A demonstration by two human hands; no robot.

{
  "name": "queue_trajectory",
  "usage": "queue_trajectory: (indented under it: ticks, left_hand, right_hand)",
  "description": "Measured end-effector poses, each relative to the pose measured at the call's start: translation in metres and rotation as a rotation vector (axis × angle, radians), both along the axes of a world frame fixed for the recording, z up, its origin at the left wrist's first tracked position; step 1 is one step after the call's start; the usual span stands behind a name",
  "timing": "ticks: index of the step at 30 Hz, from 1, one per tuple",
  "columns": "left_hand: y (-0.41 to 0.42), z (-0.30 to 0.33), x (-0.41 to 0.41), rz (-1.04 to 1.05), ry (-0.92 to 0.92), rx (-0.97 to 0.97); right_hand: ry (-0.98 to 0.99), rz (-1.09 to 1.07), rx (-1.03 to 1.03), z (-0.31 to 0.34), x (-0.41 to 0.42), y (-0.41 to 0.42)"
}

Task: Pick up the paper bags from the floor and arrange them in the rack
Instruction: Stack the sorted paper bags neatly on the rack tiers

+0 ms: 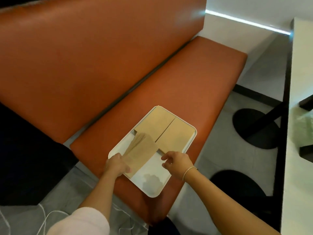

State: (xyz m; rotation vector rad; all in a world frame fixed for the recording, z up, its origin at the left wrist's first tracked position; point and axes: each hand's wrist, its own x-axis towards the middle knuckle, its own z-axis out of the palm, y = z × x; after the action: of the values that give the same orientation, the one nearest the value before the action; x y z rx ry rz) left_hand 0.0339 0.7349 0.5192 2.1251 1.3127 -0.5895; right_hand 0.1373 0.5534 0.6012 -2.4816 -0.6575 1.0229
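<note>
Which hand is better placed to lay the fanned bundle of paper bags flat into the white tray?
The left hand: it already grips the paper bags over the tray. The right hand holds nothing, beside them.

You are in an eating place, a café or fast-food dining room by the look of it. Before you runs a long booth bench (177,85) with orange-brown padded seat and a tall matching backrest (94,53). At your right stands a pale table (298,82) on a black pedestal leg with a round black base plate (254,129) on the grey floor (220,146). A white serving tray (152,182) lies on the bench seat near its front edge. A light strip (245,22) glows along the white wall.
</note>
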Motion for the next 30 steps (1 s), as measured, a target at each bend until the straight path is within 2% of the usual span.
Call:
queue_trajectory:
  ticks: [7,12,16,19,22,30]
  left_hand:
    - [-0.048,0.083,-0.016,0.093,-0.245,-0.103]
    - [-0.128,0.155,0.004,0.07,-0.502,-0.238]
    - [-0.218,0.196,0.012,-0.035,-0.619,-0.41]
    - [-0.287,0.207,0.012,-0.083,-0.664,-0.535]
    - [-0.346,0.211,0.011,-0.111,-0.669,-0.627]
    - [-0.443,0.197,0.003,-0.176,-0.672,-0.678]
  right_hand:
    - [-0.059,-0.084,0.027,0.059,-0.014,-0.053]
    - [-0.038,-0.294,0.088,0.097,-0.032,-0.125]
    - [0.021,-0.567,0.265,0.116,-0.053,-0.189]
    - [0.033,-0.798,0.41,0.131,-0.064,-0.238]
    - [-0.03,-0.937,0.452,0.144,-0.07,-0.286]
    - [-0.103,-1.01,0.254,0.13,-0.089,-0.376]
